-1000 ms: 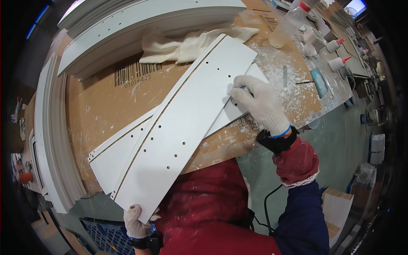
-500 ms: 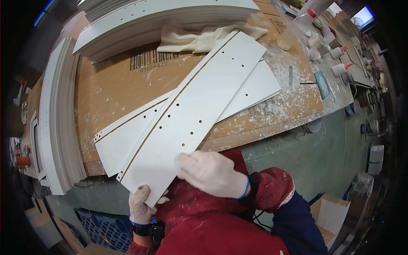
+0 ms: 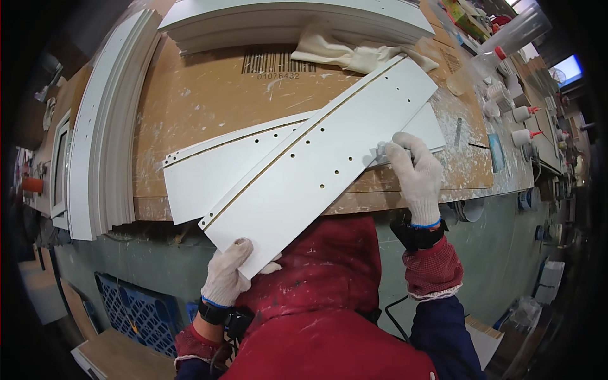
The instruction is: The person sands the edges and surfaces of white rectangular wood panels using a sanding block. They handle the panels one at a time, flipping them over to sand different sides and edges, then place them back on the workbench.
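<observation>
A long white drilled panel [image 3: 272,209] with a brown groove along its far long edge lies slantwise across the workbench. Its near end juts over the bench edge, where my left hand [image 3: 227,273], in a white knit glove, grips the corner with the thumb on top. My right hand [image 3: 419,177], gloved alike, is closed round a small greyish piece [image 3: 379,152] at the panel's right long edge; its kind is not clear. Beneath this panel, at a flatter angle, rests another white grooved panel [image 3: 193,190], partly covered.
Paint-spotted cardboard [image 3: 209,95] covers the bench. Stacks of white boards stand at the left [image 3: 95,126] and the back [image 3: 285,25]. A cream cloth [image 3: 339,56] lies behind the panel. Red-tipped bottles [image 3: 524,137] stand at the right, a blue plastic crate [image 3: 136,313] below left.
My right hand has gone from the panel's near end up along its right edge, away from me. The panel and bench appear shifted right as the view turned. My left hand keeps its grip.
</observation>
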`<state>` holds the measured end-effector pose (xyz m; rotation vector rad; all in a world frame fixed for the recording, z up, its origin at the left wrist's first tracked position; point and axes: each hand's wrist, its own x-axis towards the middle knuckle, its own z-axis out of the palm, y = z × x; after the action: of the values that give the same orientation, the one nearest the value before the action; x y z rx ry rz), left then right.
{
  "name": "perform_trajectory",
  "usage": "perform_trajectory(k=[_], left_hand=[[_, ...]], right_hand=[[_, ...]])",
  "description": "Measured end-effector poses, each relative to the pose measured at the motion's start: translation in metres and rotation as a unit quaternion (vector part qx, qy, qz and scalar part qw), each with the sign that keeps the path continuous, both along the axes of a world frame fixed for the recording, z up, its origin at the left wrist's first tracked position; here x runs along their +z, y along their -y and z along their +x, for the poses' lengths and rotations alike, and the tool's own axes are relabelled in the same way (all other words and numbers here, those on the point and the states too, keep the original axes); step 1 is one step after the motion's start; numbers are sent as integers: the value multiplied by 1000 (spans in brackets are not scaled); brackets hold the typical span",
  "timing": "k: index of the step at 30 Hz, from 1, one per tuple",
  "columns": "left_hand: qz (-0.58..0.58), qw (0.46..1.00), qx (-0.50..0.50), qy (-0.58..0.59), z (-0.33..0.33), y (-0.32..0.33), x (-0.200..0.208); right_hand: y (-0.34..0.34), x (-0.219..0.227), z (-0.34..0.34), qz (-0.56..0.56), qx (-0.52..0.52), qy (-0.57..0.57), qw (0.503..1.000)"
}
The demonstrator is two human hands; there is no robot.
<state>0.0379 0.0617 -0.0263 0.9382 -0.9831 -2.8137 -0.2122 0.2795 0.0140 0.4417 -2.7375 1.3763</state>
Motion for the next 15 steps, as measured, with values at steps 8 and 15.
perform_trajectory(k=[8,15], left_hand=[[-1,1000,21,18,0,-5,-3],[80,996,13,-22,1,-2,-3]], right_hand=[[14,-13,35,8,72,-41,997],[31,-15,87,65,204,-120,969]])
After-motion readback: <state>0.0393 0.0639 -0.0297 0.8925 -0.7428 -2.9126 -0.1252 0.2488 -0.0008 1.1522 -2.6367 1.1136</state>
